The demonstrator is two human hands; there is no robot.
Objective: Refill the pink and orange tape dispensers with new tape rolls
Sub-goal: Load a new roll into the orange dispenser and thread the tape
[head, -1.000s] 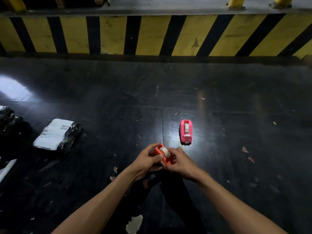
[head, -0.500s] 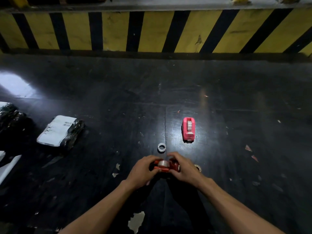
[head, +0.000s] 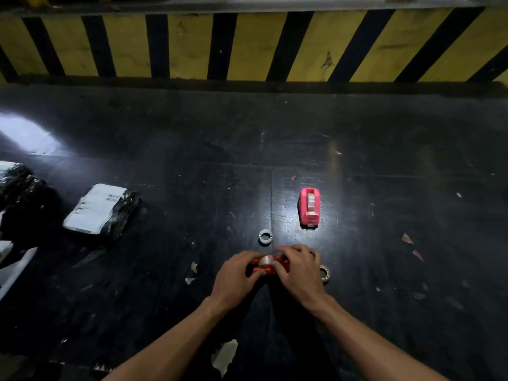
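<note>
The orange tape dispenser point(head: 270, 265) sits low on the dark floor between my two hands, with a clear tape roll point(head: 265, 260) seated in its top. My left hand point(head: 237, 276) grips its left end and my right hand point(head: 298, 270) covers its right end. The pink tape dispenser point(head: 310, 207) stands alone on the floor farther out to the right, a roll showing in its slot. A small white ring-shaped core point(head: 265, 237) lies on the floor just beyond my hands. Another ring point(head: 325, 273) peeks out beside my right hand.
A black-wrapped parcel with a white label point(head: 100, 210) lies to the left, with more wrapped parcels point(head: 13, 182) at the left edge. A yellow-and-black striped barrier point(head: 247, 45) runs along the far side. Paper scraps point(head: 224, 356) dot the floor.
Both hands lowered the orange dispenser from in front of me down to the floor. The white core and the ring beside my right hand came into view.
</note>
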